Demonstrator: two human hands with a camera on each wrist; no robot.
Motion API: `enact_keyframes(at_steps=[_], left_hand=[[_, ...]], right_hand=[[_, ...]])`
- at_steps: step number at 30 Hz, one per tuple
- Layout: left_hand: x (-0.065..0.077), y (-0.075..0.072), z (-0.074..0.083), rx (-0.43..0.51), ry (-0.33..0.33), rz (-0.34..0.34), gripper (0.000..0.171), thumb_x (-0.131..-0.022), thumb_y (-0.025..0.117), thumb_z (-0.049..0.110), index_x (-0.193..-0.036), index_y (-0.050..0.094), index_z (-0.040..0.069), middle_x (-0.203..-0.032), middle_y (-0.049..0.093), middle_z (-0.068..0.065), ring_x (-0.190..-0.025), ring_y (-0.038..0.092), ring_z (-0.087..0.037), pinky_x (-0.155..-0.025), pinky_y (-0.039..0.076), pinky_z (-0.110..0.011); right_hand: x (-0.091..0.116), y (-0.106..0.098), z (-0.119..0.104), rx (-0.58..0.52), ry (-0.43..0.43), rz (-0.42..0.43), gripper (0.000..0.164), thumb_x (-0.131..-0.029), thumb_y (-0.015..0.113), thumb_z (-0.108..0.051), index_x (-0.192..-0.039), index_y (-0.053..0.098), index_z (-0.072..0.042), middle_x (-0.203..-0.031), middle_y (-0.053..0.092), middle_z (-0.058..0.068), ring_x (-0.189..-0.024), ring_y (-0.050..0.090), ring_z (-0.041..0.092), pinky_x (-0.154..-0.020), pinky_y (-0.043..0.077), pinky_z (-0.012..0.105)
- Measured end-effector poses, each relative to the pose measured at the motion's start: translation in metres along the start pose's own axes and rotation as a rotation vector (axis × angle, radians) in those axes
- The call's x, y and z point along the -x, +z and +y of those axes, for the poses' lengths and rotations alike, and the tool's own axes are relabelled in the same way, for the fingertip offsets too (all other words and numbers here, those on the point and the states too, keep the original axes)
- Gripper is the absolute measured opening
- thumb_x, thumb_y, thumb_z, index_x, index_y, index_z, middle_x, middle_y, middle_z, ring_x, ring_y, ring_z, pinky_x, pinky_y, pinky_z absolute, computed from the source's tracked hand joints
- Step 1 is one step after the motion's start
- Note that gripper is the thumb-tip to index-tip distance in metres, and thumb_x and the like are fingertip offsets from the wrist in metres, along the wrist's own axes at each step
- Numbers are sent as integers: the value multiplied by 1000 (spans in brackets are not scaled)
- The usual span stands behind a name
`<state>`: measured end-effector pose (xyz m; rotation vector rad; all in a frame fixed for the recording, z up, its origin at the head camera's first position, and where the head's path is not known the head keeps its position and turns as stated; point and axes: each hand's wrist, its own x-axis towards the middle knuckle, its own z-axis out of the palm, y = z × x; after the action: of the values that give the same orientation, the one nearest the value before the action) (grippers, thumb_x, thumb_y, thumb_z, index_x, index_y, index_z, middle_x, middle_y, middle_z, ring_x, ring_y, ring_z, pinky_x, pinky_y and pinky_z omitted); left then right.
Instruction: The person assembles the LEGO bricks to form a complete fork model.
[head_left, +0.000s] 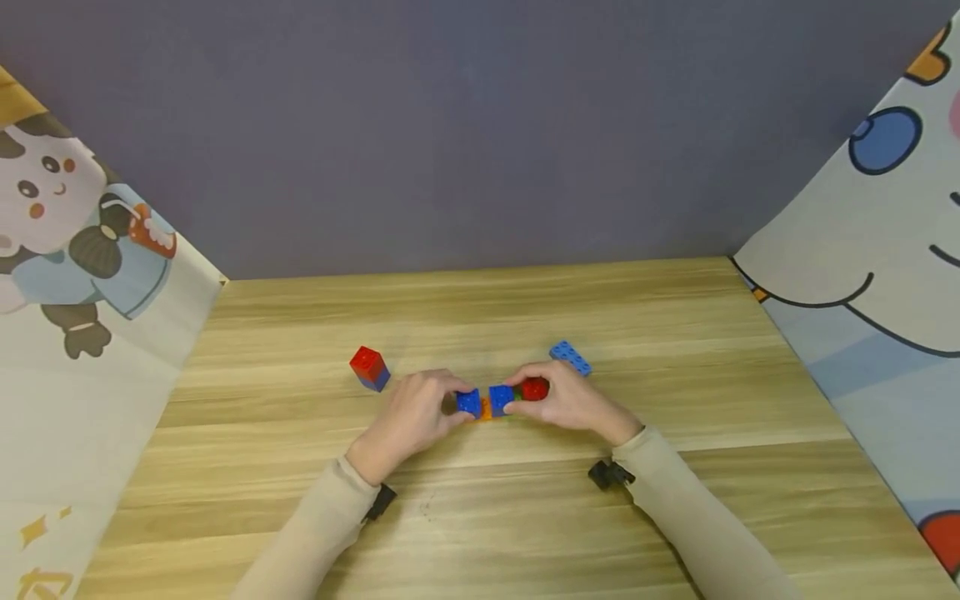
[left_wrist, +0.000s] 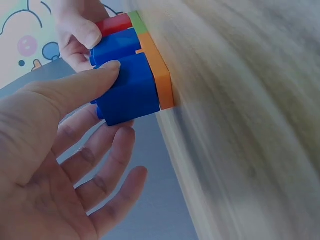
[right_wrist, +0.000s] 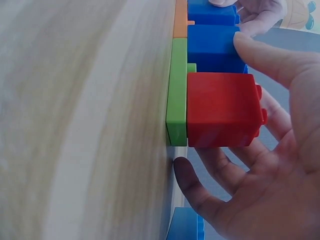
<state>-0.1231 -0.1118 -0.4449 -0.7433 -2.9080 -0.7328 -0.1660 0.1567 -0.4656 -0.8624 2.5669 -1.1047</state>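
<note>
The right grip (right_wrist: pixel 277 167) pinches a blue block (right_wrist: pixel 212 49); beside it, a red block (right_wrist: pixel 222 110) stands on a green brick (right_wrist: pixel 178 95), which meets an orange brick (right_wrist: pixel 180 20) on the worktop (right_wrist: pixel 90 120).

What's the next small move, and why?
Probably press the left blue block and right blue block straight down: the left grip and right grip pinch them over the orange brick, and the right blue block also spans onto the green brick, so pressing might secure that join.

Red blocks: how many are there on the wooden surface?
2. The left red block sits on a blue block, apart from the others; the right red block stands on the green block. Any more could only be hidden from view.
</note>
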Motion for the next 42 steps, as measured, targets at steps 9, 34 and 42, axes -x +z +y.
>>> enact_keyframes(at_steps=[9, 34, 42], left_hand=[[0, -1, -2, -24, 47, 6, 35, -84, 93, 28, -114, 83, 13, -108, 81, -1, -89, 75, -16, -74, 61, -31], [-25, 5, 19, 60, 93, -108, 33, -94, 84, 29, -123, 78, 15, -116, 79, 1, -102, 72, -17, -89, 60, -36], [-26, 6, 18, 62, 84, -120, 31, -93, 85, 29, -121, 79, 16, -108, 78, 5, -92, 69, -11, -82, 58, -31]], right_hand=[[1, -1, -1, -13, 0, -4, 38, -91, 87, -40, -118, 80, -16, -117, 80, 4, -97, 71, 12, -80, 58, 27], [0, -2, 0, -39, -19, -10, 34, -92, 86, -35, -119, 80, -14, -119, 80, 4, -99, 72, 14, -75, 58, 23], [1, -1, 0, -24, 2, -24, 36, -93, 85, -34, -123, 78, -15, -123, 79, 2, -108, 72, 17, -84, 59, 26]])
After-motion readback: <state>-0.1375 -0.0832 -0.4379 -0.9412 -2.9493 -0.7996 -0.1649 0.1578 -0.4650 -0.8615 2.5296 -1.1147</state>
